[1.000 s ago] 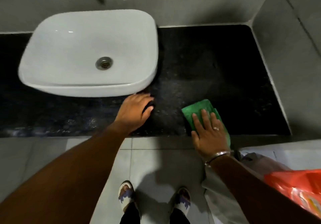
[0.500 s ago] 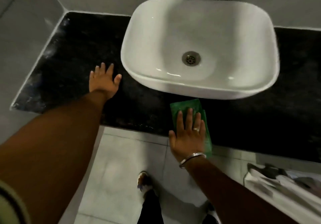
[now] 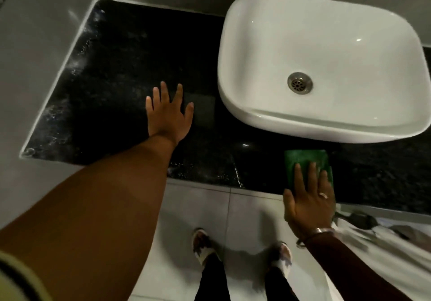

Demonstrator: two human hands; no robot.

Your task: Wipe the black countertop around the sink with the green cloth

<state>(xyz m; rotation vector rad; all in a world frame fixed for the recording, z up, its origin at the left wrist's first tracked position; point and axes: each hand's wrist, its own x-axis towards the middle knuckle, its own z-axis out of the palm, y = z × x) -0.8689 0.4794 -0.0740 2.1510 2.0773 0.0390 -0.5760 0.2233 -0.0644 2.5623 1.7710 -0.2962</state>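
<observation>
The black countertop (image 3: 112,95) runs from the left wall corner to the right edge, with a white basin sink (image 3: 326,67) standing on it at the right. My left hand (image 3: 169,114) lies flat on the counter left of the sink, fingers spread, holding nothing. A folded green cloth (image 3: 305,160) lies on the counter's front strip just below the sink. My right hand (image 3: 307,202) presses flat on the cloth's near part, fingers extended over it and the palm past the counter's front edge.
Grey tiled walls (image 3: 35,55) close the counter at the left and back. White smears mark the counter's left edge and front. Below are a grey tiled floor (image 3: 193,207) with my feet, and white cloth-like items (image 3: 384,242) at the lower right.
The view has swung from the counter's right side to its left. The cloth under my right hand has travelled left along the front strip below the sink. My left hand moved onto the left counter.
</observation>
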